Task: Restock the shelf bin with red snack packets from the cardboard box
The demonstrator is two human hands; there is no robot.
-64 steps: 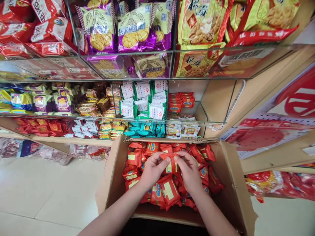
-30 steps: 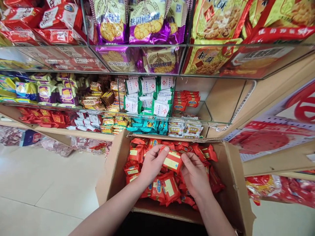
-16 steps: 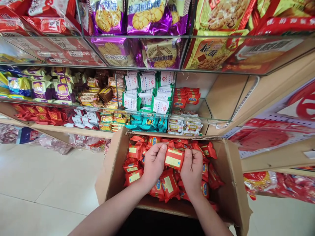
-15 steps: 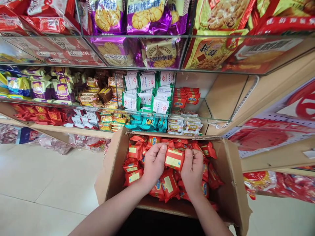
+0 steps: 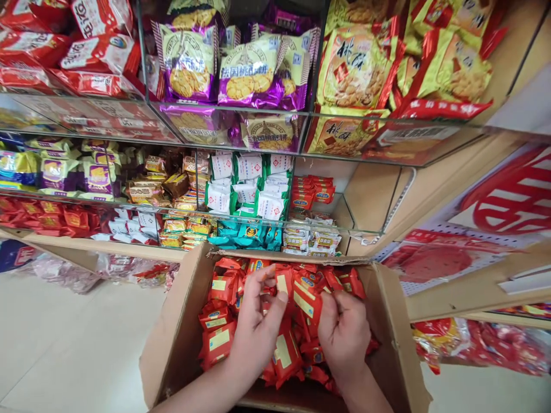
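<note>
My right hand (image 5: 344,330) pinches one end of a small red snack packet (image 5: 306,303) with a pale yellow label. That packet is held over a cardboard box (image 5: 394,321). My left hand (image 5: 260,321) is just left of it, thumb and fingers apart, not closed on anything. Another red packet (image 5: 283,282) shows close to my left fingertips; whether they touch it I cannot tell. Many like packets (image 5: 219,341) lie loose in the box beneath both hands.
Glass shelves above the box hold purple biscuit packs (image 5: 189,63), yellow packs (image 5: 357,63) and white-green packets (image 5: 247,192). A few red packets (image 5: 303,192) stand in a lower compartment by a wooden side panel (image 5: 370,195). Pale floor tiles (image 5: 86,344) show at left.
My left hand has let go of the red packet and its fingers have spread. My right hand keeps the packet, now tilted. The view has shifted, showing more of the upper shelf.
</note>
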